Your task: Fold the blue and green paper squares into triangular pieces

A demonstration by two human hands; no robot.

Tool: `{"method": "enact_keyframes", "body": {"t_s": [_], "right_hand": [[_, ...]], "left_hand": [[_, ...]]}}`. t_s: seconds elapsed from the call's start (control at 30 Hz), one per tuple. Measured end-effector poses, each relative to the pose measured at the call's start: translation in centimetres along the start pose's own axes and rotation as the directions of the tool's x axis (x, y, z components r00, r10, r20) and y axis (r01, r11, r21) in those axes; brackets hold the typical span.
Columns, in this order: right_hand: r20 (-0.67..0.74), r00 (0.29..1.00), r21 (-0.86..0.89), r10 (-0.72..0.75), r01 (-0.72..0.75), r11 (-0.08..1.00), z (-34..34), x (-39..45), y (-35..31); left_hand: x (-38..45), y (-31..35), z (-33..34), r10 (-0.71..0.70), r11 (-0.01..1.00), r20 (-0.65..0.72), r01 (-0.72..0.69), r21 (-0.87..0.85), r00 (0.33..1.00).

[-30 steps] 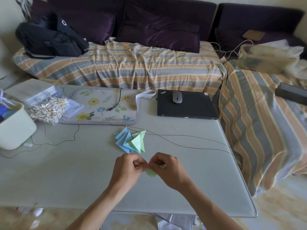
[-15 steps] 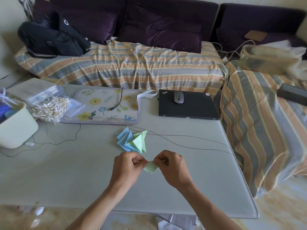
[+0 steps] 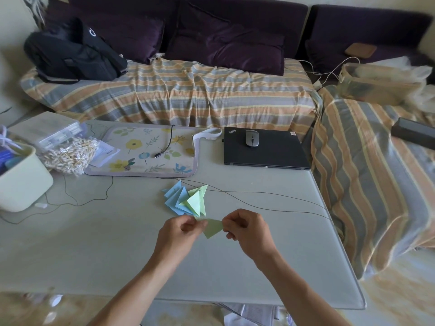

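A small green paper triangle (image 3: 213, 228) hangs just above the grey table (image 3: 98, 241), point downward. My left hand (image 3: 175, 238) pinches its left corner and my right hand (image 3: 247, 231) pinches its right corner. Just behind my hands lies a pile of folded triangles (image 3: 186, 200): blue pieces on the left, green pieces on the right, overlapping one another.
A thin black cable (image 3: 270, 196) runs across the table behind the pile. Further back lie a floral mat (image 3: 150, 151) and a shut black laptop (image 3: 264, 151) with a mouse (image 3: 252, 138) on it. A white bin (image 3: 22, 177) and a bag of cotton swabs (image 3: 70, 155) stand at the left.
My hands have drawn apart, so more of the green triangle shows between them. The pile has not moved.
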State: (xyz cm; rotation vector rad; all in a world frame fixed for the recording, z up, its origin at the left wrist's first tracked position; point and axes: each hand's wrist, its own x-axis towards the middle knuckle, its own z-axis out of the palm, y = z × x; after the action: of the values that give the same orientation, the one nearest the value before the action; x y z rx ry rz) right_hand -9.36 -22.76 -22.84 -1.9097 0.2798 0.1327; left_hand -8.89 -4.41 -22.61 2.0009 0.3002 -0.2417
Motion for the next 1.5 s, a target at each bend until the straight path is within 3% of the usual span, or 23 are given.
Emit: {"method": "enact_keyframes", "body": {"t_s": [0.1,0.23,0.47,0.53,0.67,0.97,1.33,1.43,1.5], "right_hand": [[0.065,0.996,0.127,0.064,-0.072,0.989,0.0,-0.1,-0.2],[0.09,0.99,0.179,0.104,-0.119,0.977,0.1,-0.3,-0.5],[0.174,0.963,-0.168,0.204,-0.175,0.97,1.4,0.4,0.0],[0.142,0.97,-0.204,0.197,-0.166,0.965,2.0,0.8,0.1],[0.013,0.97,-0.111,0.241,-0.238,0.965,3.0,2.5,0.4],[-0.095,0.942,0.119,0.322,-0.31,0.943,7.8,6.2,0.0],[-0.111,0.953,0.097,0.281,-0.272,0.958,8.0,5.9,-0.1],[-0.113,0.977,0.071,0.182,-0.175,0.982,6.1,4.2,-2.7],[-0.138,0.988,0.067,0.072,-0.063,0.996,3.9,2.4,-5.9]], "left_hand": [[-0.2,0.1,-0.1,-0.076,0.979,0.109,0.095,-0.178,0.991],[-0.6,0.1,0.1,-0.093,0.972,0.147,0.122,-0.2,0.985],[-0.5,-0.1,-0.7,-0.006,1.0,-0.062,0.007,0.012,0.998],[-0.4,-0.5,-1.1,0.006,1.0,-0.112,-0.004,0.024,0.994],[0.2,-1.4,-2.0,0.001,1.0,-0.196,-0.001,-0.001,0.981],[0.3,-2.4,-2.9,0.001,1.0,-0.166,-0.005,-0.028,0.986],[0.2,-2.5,-4.7,0.02,0.997,-0.218,-0.037,-0.072,0.976],[-1.4,-0.2,-5.5,0.112,0.99,-0.247,-0.131,-0.059,0.962],[-3.6,2.7,-7.1,0.288,0.947,-0.349,-0.319,-0.035,0.892]]}}
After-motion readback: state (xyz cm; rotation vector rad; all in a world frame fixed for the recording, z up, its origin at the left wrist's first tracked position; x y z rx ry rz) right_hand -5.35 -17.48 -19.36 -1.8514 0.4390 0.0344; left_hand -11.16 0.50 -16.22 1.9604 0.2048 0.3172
